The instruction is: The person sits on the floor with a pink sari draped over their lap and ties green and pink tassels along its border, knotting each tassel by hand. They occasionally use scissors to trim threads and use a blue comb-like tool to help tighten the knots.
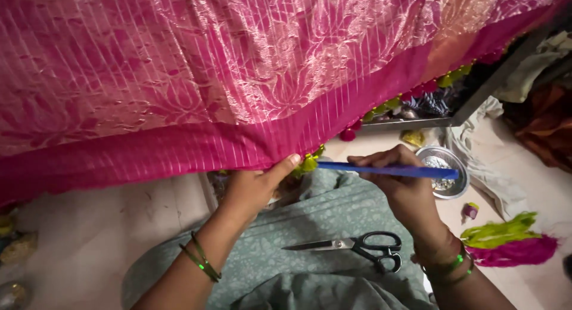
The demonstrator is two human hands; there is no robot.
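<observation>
- The left hand (253, 188) is pinching the lower hem of the pink patterned cloth (196, 78), its thumb pressing up on the darker pink border and its fingers curling under the edge
- The right hand (400, 188) is gripping a thin blue tool (387, 170) between closed fingers and thumb, holding it level; the tool's left tip is reaching toward a yellow-green tassel (308, 164) that is hanging from the hem just beside the left thumb
- The cloth is spreading over the whole far half of the scene, its border running down from the far right to the near left, with pink and green tassels (417, 92) hanging along it
- Black-handled scissors (357, 247) are lying closed on the grey-green cloth (298, 268) covering the person's lap, near and between the two wrists
- A round metal bowl (445, 173) is sitting on the floor just right of the right hand, partly behind the blue tool
- Bundles of green and pink thread (506, 241) are lying on the floor at the near right, with a small spool (470, 210) near them
</observation>
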